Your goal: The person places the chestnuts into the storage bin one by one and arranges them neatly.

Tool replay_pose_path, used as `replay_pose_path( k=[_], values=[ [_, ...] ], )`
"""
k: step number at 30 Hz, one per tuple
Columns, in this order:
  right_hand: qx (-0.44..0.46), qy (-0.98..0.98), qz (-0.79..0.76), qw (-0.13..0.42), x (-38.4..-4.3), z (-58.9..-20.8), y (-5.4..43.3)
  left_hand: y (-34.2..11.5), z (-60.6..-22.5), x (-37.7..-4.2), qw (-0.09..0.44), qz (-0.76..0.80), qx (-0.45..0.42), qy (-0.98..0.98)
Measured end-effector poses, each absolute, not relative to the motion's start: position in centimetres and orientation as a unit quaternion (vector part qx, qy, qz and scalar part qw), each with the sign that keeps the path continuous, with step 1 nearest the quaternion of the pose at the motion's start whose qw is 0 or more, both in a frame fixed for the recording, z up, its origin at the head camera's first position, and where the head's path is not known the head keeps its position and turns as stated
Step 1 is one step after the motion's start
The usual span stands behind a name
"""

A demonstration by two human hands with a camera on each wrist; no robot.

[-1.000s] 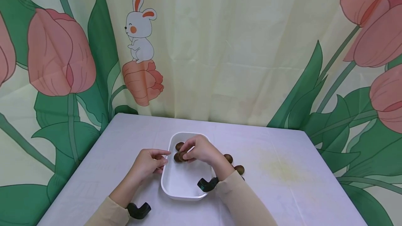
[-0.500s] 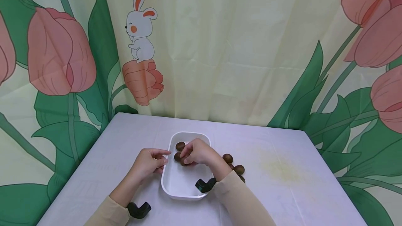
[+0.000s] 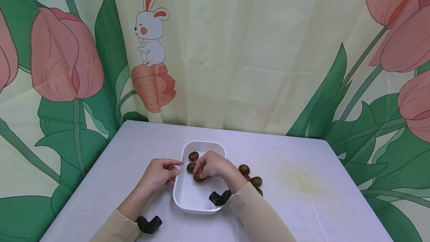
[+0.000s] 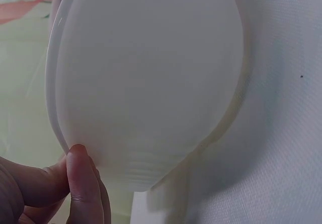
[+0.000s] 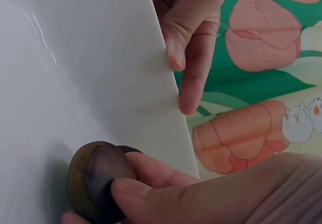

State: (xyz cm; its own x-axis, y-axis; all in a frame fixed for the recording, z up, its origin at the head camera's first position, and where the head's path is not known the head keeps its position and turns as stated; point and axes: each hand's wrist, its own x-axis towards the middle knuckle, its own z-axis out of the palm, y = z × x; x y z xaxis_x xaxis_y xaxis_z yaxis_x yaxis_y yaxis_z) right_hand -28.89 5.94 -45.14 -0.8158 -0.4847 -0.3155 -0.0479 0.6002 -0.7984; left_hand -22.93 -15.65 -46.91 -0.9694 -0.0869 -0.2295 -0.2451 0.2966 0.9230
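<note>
My right hand reaches into a white tray, pinching a brown chestnut low over its floor. In the right wrist view, thumb and fingertips hold that chestnut, which is glossy dark brown with an olive-brown edge. Whether it touches the floor I cannot tell. Beyond it lie two more chestnuts, the middle one and the far one, in a row along the left side. My left hand touches the tray's left rim with outstretched index finger and thumb; its thumb appears against the outer wall.
Several chestnuts lie on the white-covered table right of the tray, partly hidden by the right forearm. Black wrist cameras sit on the left wrist and right wrist. A printed curtain hangs behind the table.
My right hand has lowered toward the near side with its chestnut, which now shows below the middle one. The left hand stays on the rim.
</note>
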Motion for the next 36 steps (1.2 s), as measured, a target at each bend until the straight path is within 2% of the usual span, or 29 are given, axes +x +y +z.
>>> replay_pose_path(
  k=[8, 18, 25, 36],
  values=[
    [-0.144, 0.853, -0.422, 0.27, -28.94, -45.37, 5.73, -15.66, -46.88, -22.87, 0.067, 0.588, -0.096, 0.801],
    [-0.115, 0.868, -0.411, 0.251, -28.74, -45.4, 5.42, -15.71, -46.93, -22.95, 0.069, 0.59, -0.093, 0.799],
    [-0.088, 0.869, -0.407, 0.269, -28.69, -45.55, 5.05, -15.7, -46.89, -23.0, 0.07, 0.588, -0.092, 0.8],
    [-0.111, 0.844, -0.444, 0.279, -28.66, -45.14, 5.19, -15.81, -46.83, -22.85, 0.072, 0.594, -0.091, 0.796]
  ],
)
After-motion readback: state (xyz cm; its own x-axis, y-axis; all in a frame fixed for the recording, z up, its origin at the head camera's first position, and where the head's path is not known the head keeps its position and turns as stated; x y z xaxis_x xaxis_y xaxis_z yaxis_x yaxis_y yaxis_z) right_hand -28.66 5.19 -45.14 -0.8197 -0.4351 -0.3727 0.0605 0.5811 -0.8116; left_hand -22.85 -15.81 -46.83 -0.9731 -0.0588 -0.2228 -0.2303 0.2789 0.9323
